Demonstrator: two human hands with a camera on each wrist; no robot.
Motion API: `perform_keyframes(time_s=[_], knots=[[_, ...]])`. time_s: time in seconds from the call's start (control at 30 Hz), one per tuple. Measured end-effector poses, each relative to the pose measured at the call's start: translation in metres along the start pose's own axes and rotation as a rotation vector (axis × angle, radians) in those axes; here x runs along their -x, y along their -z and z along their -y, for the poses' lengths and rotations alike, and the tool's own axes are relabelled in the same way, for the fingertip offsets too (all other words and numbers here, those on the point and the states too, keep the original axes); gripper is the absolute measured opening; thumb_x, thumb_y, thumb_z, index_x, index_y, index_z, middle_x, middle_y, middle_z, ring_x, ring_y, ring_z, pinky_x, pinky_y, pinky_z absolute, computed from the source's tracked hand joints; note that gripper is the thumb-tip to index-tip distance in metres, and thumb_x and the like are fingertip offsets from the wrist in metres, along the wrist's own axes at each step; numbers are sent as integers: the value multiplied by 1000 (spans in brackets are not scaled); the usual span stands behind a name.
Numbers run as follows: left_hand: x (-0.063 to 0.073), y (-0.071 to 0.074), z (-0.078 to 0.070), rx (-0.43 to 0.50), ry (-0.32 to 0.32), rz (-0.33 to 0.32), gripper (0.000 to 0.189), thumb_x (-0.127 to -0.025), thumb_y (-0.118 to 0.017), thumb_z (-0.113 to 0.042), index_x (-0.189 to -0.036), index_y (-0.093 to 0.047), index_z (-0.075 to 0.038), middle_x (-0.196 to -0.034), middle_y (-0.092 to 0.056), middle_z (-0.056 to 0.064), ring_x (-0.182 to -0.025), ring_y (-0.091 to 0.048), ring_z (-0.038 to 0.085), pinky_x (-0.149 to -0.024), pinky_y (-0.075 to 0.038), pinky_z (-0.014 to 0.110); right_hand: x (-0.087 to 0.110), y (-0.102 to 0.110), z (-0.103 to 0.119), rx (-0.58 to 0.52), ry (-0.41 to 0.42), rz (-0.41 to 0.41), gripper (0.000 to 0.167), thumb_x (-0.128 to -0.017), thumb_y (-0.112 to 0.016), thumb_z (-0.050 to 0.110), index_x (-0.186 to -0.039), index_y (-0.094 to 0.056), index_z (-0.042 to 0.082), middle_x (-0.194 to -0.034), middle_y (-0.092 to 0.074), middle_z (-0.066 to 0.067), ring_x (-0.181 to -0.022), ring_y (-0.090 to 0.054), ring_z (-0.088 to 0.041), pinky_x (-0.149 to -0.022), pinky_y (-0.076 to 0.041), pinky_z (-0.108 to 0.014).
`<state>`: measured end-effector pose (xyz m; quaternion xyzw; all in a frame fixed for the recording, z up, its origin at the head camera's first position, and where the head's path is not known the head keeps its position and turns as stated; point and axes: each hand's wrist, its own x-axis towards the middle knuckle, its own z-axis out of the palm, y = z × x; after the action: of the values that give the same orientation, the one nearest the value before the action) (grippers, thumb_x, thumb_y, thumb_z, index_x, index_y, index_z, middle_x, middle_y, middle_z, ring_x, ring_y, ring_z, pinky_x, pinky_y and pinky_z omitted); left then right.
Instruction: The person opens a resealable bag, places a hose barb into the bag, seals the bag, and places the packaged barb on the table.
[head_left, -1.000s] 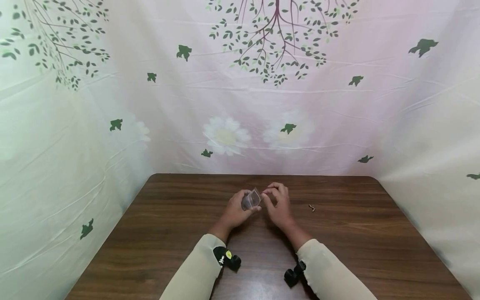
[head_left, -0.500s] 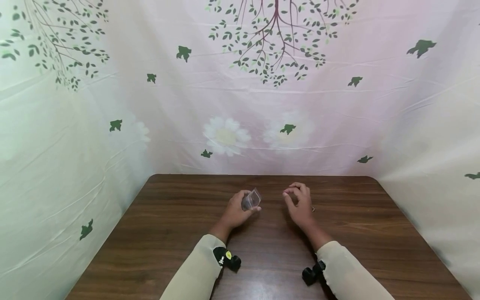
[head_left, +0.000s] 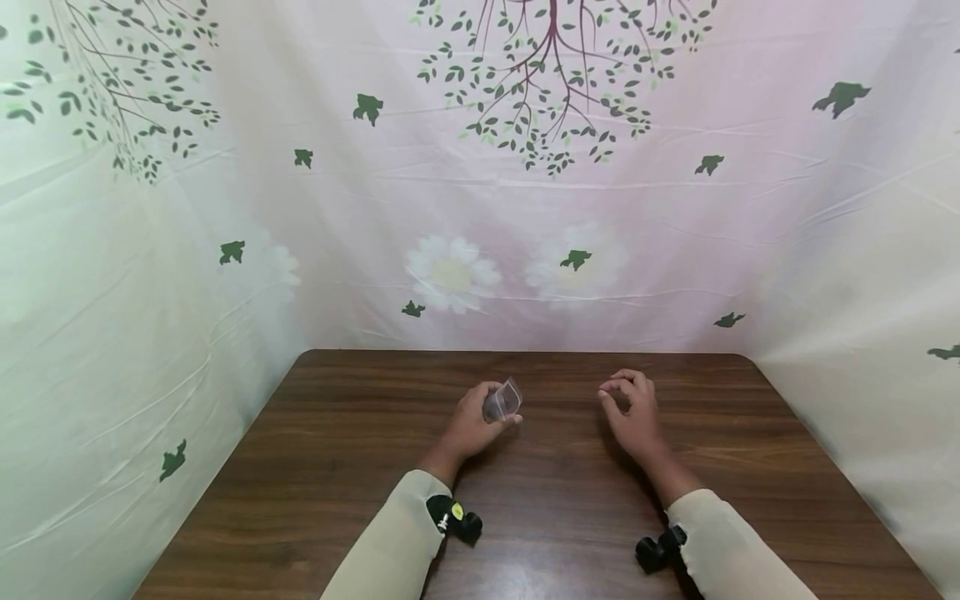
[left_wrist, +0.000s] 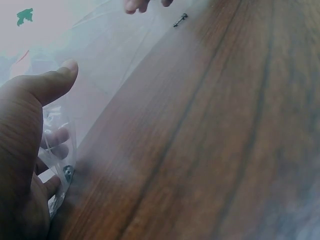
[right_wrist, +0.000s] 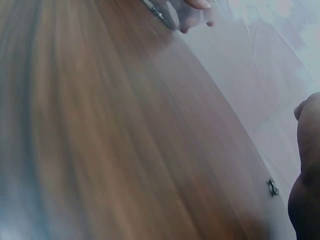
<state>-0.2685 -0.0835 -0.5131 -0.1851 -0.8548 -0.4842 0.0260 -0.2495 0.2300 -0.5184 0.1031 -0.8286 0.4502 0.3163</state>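
My left hand (head_left: 472, 425) grips a small clear plastic bag (head_left: 504, 401) above the table. In the left wrist view the bag (left_wrist: 59, 130) lies between thumb and fingers, with small shiny metal bits (left_wrist: 68, 173) low inside it. Well to the right, my right hand (head_left: 636, 421) hovers with bent fingers, thumb close to the index finger and nothing visible between them. A small metal piece (left_wrist: 180, 20) lies on the table near the right fingertips; the right wrist view shows this metal piece (right_wrist: 272, 187) beside the thumb. In the head view the right hand hides it.
Both hands are over a dark brown wooden table (head_left: 360, 483). Printed cloth (head_left: 495, 208) hangs behind it and along both sides. A black wrist camera (head_left: 465, 525) sits on the left sleeve, another camera (head_left: 656, 552) on the right one.
From beside the bag, my right hand has moved right, covering the metal piece that showed on the table a second ago. The left hand and the bag have stayed in place.
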Motion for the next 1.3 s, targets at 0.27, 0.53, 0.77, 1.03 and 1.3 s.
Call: perform_keyframes(time_s=[0.27,0.53,0.77,1.03,1.3], knots=[[1,0,-2,-6,8,2,66,-95,-86,-41,-146,-58,-10,-139,-65,16,-126,-62,32,-105,-56,56,2,13,-7,73,-4,26,9,-96,-76,-7,-104,-74,-4,-126,-58,-27,-125,-46,-44,-93,-33,-39],[2,0,-2,-10,19,6,65,-95,-86,-41,-146,-58,-12,-140,-64,15,-125,-62,31,-104,-56,55,2,18,-10,145,-92,69,6,-101,-75,2,-101,-74,-4,-124,-60,-27,-126,-48,-50,-96,-36,-56],[1,0,-1,-4,-9,-3,64,-95,-86,-40,-145,-59,-10,-138,-66,15,-124,-63,30,-103,-57,54,3,26,-10,229,-303,167,14,-106,-70,12,-107,-73,-2,-133,-58,-28,-136,-44,-52,-111,-32,-72],[1,0,-1,-11,-11,0,64,-95,-86,-38,-145,-58,-10,-138,-65,15,-124,-62,30,-103,-56,54,4,28,-11,271,-381,238,21,-103,-74,17,-107,-72,-4,-137,-55,-30,-133,-43,-51,-111,-32,-69],[1,-1,-1,1,-2,0,63,-95,-86,-38,-144,-59,-10,-138,-65,16,-124,-62,31,-104,-56,55,3,28,-10,309,-415,281,20,-104,-72,17,-104,-72,-4,-141,-53,-30,-135,-42,-52,-111,-31,-70]])
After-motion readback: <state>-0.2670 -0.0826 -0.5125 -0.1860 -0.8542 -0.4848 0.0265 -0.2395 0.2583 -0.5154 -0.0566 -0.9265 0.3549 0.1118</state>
